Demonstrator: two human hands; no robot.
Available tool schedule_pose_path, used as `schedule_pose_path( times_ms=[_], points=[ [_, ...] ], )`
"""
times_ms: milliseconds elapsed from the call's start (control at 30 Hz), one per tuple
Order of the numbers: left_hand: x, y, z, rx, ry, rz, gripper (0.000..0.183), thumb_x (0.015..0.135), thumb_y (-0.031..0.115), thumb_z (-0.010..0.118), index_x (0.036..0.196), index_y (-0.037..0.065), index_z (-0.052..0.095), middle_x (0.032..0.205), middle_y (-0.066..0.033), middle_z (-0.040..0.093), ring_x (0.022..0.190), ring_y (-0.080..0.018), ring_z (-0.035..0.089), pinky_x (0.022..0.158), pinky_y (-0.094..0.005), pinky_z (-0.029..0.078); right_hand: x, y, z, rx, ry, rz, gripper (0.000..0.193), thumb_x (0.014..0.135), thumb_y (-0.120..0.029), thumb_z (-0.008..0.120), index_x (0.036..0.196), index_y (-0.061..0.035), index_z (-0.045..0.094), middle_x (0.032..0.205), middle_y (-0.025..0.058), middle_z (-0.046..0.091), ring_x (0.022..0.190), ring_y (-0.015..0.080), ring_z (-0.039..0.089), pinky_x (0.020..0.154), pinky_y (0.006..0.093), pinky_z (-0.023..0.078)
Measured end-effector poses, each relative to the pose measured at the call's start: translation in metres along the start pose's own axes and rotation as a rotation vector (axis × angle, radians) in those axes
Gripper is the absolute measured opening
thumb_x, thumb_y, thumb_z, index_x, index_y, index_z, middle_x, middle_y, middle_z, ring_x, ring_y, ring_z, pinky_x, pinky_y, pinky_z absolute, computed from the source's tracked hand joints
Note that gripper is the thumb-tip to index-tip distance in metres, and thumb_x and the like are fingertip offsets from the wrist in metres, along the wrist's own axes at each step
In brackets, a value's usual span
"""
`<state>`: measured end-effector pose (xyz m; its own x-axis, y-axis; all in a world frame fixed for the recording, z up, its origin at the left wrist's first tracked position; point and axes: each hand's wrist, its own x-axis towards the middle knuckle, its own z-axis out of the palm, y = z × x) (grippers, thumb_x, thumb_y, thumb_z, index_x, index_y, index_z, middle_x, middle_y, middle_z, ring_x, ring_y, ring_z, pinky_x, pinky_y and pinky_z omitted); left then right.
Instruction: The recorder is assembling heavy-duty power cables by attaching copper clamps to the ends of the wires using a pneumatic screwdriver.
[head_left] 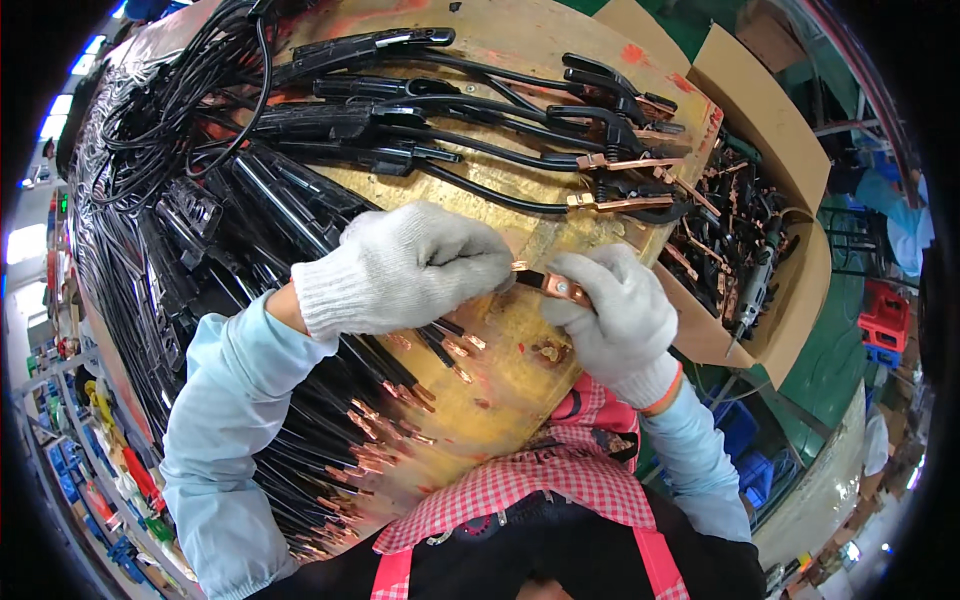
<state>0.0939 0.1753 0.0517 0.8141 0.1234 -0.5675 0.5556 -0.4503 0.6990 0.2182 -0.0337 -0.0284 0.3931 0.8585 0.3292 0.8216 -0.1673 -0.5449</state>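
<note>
Both hands wear white knit gloves and meet over the worn yellow tabletop (500, 375). My left hand (415, 265) is closed, fingertips pinched on a black cable whose bare copper end (519, 266) pokes out past them. Close by, my right hand (618, 315) is closed round a small black and copper clamp part (562, 288) with a round fastener on its flat face. The part's dark end points toward the cable's copper end, almost meeting it; I cannot tell whether they touch. Most of the part is hidden by the right fingers.
Black cables with bare copper ends (370, 425) fan out under my left arm. Finished-looking black clamps with copper jaws (625, 205) lie beyond my hands. At right an open cardboard box (800, 320) holds black and copper clamp parts and a grey tool (757, 285). Coiled cables (150, 140) are heaped far left.
</note>
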Motion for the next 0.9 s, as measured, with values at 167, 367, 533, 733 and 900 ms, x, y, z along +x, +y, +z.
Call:
schedule_pose_path(
  times_ms=[167,367,533,733,900],
  points=[
    [-0.001,-0.011,0.003,-0.043,0.037,0.103,0.025,0.095,0.022,0.066,0.110,0.004,0.074,0.089,-0.0063,0.075,0.080,-0.0091,0.068,0.076,-0.0245,0.054,0.010,-0.010,0.012,0.025,0.045,-0.032,0.042,0.070,-0.023,0.082,0.109,-0.0186,0.068,0.093,0.0051,0.061,0.082,0.0299,0.064,0.068,0.0406,0.052],
    [-0.003,-0.009,0.001,-0.006,-0.018,0.106,0.023,0.094,0.021,0.068,0.109,0.005,0.075,0.091,-0.0079,0.076,0.079,-0.0115,0.070,0.075,-0.0270,0.056,0.004,-0.007,0.021,0.153,0.079,-0.009,0.041,0.070,-0.028,0.082,0.108,-0.0178,0.069,0.092,0.0050,0.062,0.080,0.0291,0.064,0.066,0.0402,0.052],
    [0.003,-0.006,0.004,0.104,-0.049,0.028,0.025,0.094,0.024,0.067,0.109,0.006,0.075,0.089,-0.0085,0.076,0.080,-0.0133,0.072,0.075,-0.0279,0.057,0.002,0.000,0.023,0.067,0.082,-0.093,0.042,0.070,-0.030,0.080,0.109,-0.0164,0.069,0.092,0.0040,0.063,0.079,0.0270,0.064,0.067,0.0389,0.052],
    [0.010,0.002,0.005,0.170,-0.128,-0.127,0.031,0.096,0.031,0.063,0.110,0.007,0.074,0.089,-0.0089,0.075,0.080,-0.0147,0.071,0.076,-0.0301,0.056,0.008,0.001,0.018,-0.031,-0.008,-0.188,0.040,0.072,-0.028,0.078,0.108,-0.0143,0.068,0.095,0.0024,0.062,0.086,0.0245,0.062,0.076,0.0386,0.051],
    [0.013,0.002,0.002,0.109,-0.175,-0.204,0.032,0.098,0.033,0.059,0.108,0.007,0.073,0.088,-0.0097,0.074,0.081,-0.0190,0.071,0.078,-0.0315,0.056,0.015,0.003,0.022,-0.001,-0.052,-0.214,0.037,0.075,-0.026,0.077,0.107,-0.0128,0.067,0.096,0.0031,0.061,0.089,0.0256,0.062,0.077,0.0392,0.050]
  ],
)
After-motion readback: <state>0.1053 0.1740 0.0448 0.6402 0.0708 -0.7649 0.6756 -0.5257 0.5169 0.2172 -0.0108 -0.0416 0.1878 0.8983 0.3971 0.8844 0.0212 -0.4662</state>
